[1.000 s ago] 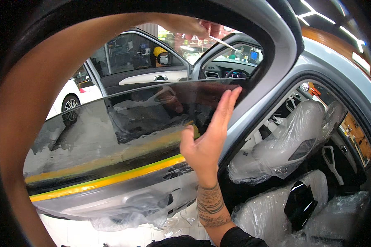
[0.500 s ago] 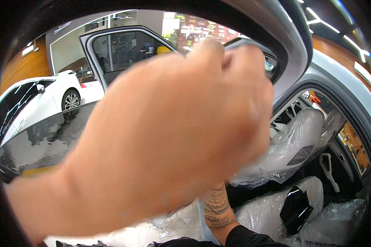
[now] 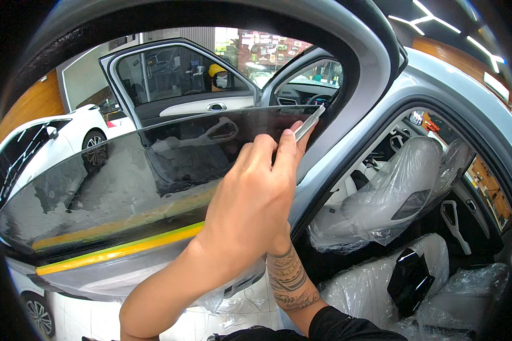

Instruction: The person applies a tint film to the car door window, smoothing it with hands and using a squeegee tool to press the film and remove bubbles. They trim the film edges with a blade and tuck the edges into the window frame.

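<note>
My left hand (image 3: 247, 193) is raised in front of the dark-tinted door window (image 3: 125, 170), its fingers pinched on a thin, flat, pale tool (image 3: 309, 125). The tool's tip points up and right, close to where the glass top meets the grey-blue door frame (image 3: 355, 85). Its exact kind is unclear. From below comes my right forearm (image 3: 293, 281), tattooed and black-sleeved. My right hand sits behind the left one; only a part near the wrist (image 3: 280, 241) shows and its fingers are hidden. Bubbles and wet-looking patches mark the glass on the left.
Yellow tape (image 3: 119, 249) runs along the window's lower edge. To the right, plastic-covered seats (image 3: 375, 204) fill the car, with a glossy black piece (image 3: 409, 282) on one. Beyond the glass stand another open door (image 3: 182, 85), a white car (image 3: 57, 145) and a person in a yellow cap (image 3: 217, 77).
My left hand has dropped away from close before the camera to the window's right end, so the tool and glass now show. The tattooed forearm has shifted slightly left.
</note>
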### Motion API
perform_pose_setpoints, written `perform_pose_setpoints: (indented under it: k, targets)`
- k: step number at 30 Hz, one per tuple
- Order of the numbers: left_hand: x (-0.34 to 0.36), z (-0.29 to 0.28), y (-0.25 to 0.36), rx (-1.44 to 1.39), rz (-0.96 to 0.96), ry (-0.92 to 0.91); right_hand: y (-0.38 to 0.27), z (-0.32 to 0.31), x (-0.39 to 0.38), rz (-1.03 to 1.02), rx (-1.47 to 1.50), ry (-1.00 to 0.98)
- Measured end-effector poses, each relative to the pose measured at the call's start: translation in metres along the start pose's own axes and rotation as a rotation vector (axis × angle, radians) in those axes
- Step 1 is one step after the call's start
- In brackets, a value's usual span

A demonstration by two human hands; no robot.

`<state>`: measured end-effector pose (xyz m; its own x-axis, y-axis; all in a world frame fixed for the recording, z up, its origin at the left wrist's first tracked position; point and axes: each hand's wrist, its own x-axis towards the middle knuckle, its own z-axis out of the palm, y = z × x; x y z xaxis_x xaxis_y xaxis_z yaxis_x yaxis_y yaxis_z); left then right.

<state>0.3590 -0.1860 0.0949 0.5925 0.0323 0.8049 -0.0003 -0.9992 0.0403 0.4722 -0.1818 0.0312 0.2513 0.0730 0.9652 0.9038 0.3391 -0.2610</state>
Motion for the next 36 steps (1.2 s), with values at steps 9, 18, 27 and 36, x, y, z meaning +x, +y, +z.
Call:
perform_pose_setpoints:
  k: [9, 18, 27, 36]
  targets:
    - [0.007, 0.002, -0.011, 0.144, 0.074, 0.067, 0.001, 0.006, -0.007, 0.015, -0.026, 0.01]
    - [0.004, -0.004, -0.015, 0.109, 0.026, 0.039, -0.015, 0.004, -0.003, 0.058, 0.024, -0.005]
    - [0.012, -0.005, -0.017, 0.123, 0.048, 0.013, -0.017, 0.0, 0.0, 0.083, 0.008, 0.0]
    - [0.014, -0.008, -0.016, 0.218, 0.041, -0.017, -0.011, 0.009, -0.003, 0.039, 0.005, 0.036]
